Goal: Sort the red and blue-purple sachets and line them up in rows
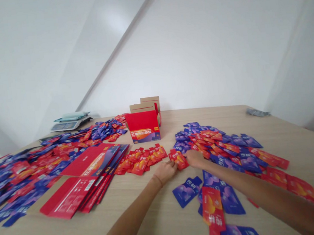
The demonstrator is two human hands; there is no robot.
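A small stack of red pouches (179, 159) with orange fruit prints lies between my two hands. My left hand (166, 171) has its fingers closed at the lower left edge of this stack. On the other side, my right hand (195, 159) grips its right edge, with the fingertips partly hidden. Left of them, a cluster of red pouches (139, 161) is spread on the table. Around my right arm lies a mixed pile of red and purple pouches (219, 144). One purple pouch (188, 192) rests just below my hands.
Red cartons (143, 126) stand with raised flaps at the back middle. Flattened red cartons (87, 179) are stacked at the left, before a large heap of pouches (37, 166). A scale (68, 124) sits at the far left, and a grey crumpled item (258, 112) lies far right.
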